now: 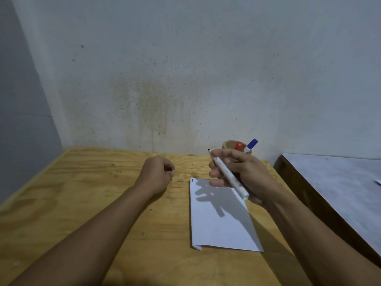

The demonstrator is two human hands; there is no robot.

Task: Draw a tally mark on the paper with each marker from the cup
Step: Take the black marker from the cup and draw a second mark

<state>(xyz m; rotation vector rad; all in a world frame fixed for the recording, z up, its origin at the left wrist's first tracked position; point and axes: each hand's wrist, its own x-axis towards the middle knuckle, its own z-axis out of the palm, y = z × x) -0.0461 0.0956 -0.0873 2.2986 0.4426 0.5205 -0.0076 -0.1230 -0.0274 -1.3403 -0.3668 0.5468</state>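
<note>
- Smearing is looming: right hand [243, 176] is gripping an uncapped black-tipped marker [228, 176], tip up, over the paper [218, 226] bearing one blue tally [192, 180]
- Left hand [158, 172] is resting fisted; contents unclear
- Cup [227, 144] is crowding the wall; table [92, 193] is lying open leftward

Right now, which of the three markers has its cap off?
The black-tipped marker in the right hand: its bare tip points up and left. The red marker and blue marker stand capped in the cup.
</note>
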